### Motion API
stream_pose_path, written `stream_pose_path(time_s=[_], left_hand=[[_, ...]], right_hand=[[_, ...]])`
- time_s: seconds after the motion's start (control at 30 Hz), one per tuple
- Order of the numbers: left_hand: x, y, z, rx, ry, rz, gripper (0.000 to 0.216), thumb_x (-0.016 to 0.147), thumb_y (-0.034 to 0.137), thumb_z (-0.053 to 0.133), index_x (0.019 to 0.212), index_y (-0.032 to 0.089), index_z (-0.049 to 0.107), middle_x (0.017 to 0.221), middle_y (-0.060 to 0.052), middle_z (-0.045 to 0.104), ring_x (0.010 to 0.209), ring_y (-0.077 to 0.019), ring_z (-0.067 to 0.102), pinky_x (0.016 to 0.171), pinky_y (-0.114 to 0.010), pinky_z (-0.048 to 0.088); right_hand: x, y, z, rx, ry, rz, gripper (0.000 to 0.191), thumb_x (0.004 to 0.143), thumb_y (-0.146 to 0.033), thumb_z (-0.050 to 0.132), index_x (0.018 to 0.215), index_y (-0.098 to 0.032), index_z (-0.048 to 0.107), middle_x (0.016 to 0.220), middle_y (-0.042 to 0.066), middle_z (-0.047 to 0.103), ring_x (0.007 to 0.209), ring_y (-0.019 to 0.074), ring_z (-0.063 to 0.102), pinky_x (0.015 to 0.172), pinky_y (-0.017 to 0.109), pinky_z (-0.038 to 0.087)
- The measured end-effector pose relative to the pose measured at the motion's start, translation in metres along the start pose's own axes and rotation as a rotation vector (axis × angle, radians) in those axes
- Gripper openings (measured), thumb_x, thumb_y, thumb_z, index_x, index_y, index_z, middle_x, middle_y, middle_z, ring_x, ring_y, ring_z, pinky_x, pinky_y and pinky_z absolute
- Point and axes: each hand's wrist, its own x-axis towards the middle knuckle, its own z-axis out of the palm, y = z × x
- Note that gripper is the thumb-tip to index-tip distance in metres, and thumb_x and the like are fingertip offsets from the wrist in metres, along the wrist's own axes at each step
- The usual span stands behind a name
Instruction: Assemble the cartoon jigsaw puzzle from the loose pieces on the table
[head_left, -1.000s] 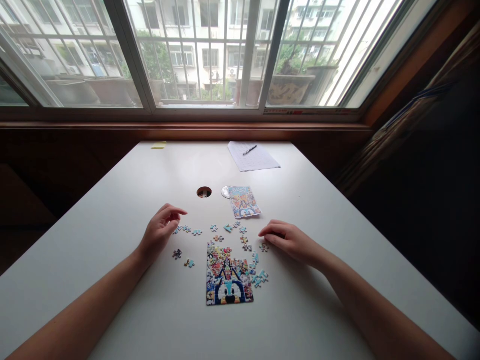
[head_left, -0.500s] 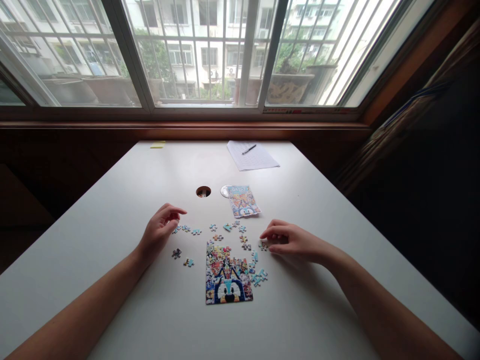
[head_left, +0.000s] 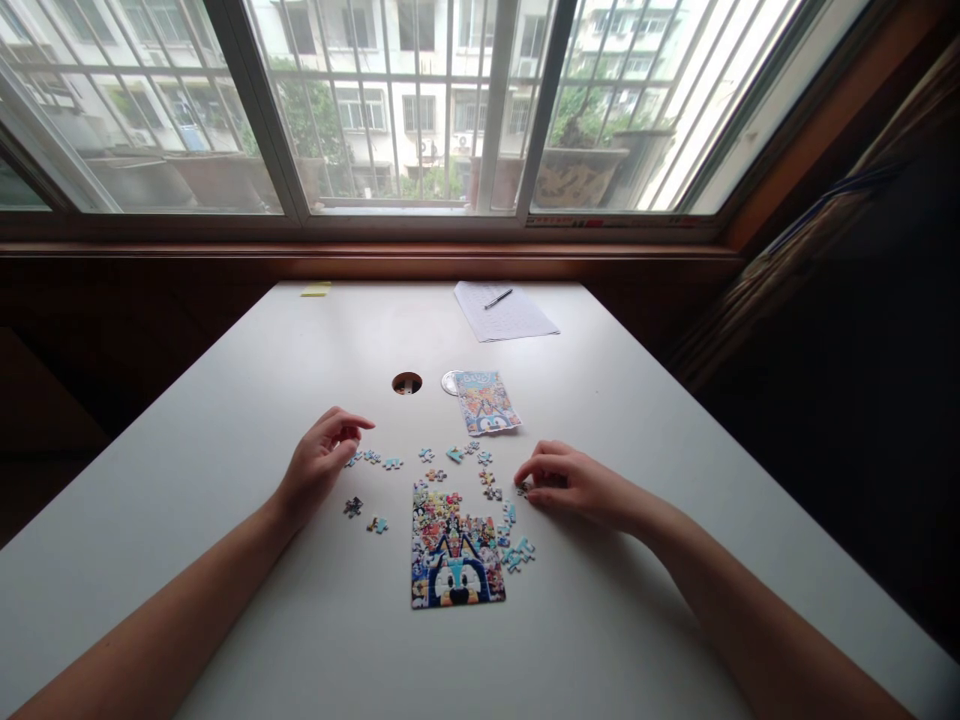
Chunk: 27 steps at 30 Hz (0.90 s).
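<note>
A partly assembled jigsaw puzzle (head_left: 459, 560) lies on the white table, with a blue dog's face along its lower part and a ragged upper edge. My right hand (head_left: 571, 482) is to its upper right, thumb and fingertips closing on a small puzzle piece (head_left: 523, 490) that they partly cover. Over on the left, my left hand (head_left: 322, 452) rests on the table with its index finger stretched out and the others loosely curled, holding nothing visible. Beside it are light blue pieces (head_left: 392, 463), one partly hidden by the hand. A dark piece (head_left: 353, 507) lies nearer me.
Several loose pieces (head_left: 436, 475) are scattered above the puzzle, and joined blue ones (head_left: 519, 554) touch or adjoin its right side. Behind stand out a picture card (head_left: 488, 403), a round cable hole (head_left: 407, 383), paper sheets (head_left: 510, 318) with a pen (head_left: 498, 299), and a yellow note (head_left: 316, 289).
My right hand has shifted slightly left, and its fingertips now cover more of the puzzle piece there. My left hand has stayed in place.
</note>
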Motion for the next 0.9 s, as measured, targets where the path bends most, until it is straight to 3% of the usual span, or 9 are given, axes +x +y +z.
stream_pose_path(time_s=[0.6, 0.9], left_hand=[[0.000, -0.002, 0.000, -0.018, -0.012, 0.004, 0.023, 0.085, 0.016, 0.052, 0.099, 0.021, 0.070, 0.088, -0.001, 0.051, 0.080, -0.0156, 0.051, 0.071, -0.027, 0.041], [-0.001, -0.004, 0.000, -0.021, -0.020, 0.008, 0.023, 0.086, 0.016, 0.051, 0.100, 0.021, 0.069, 0.089, -0.002, 0.051, 0.081, -0.0158, 0.051, 0.072, -0.027, 0.042]], right_hand=[[0.008, 0.004, 0.021, -0.127, 0.204, -0.005, 0.017, 0.093, -0.038, 0.064, 0.104, -0.029, 0.072, 0.090, 0.003, 0.061, 0.086, 0.0190, 0.058, 0.080, 0.033, 0.048], [0.005, 0.004, 0.011, 0.052, 0.120, 0.028, 0.025, 0.091, -0.038, 0.066, 0.112, -0.027, 0.072, 0.106, 0.005, 0.059, 0.089, 0.0174, 0.063, 0.084, 0.032, 0.052]])
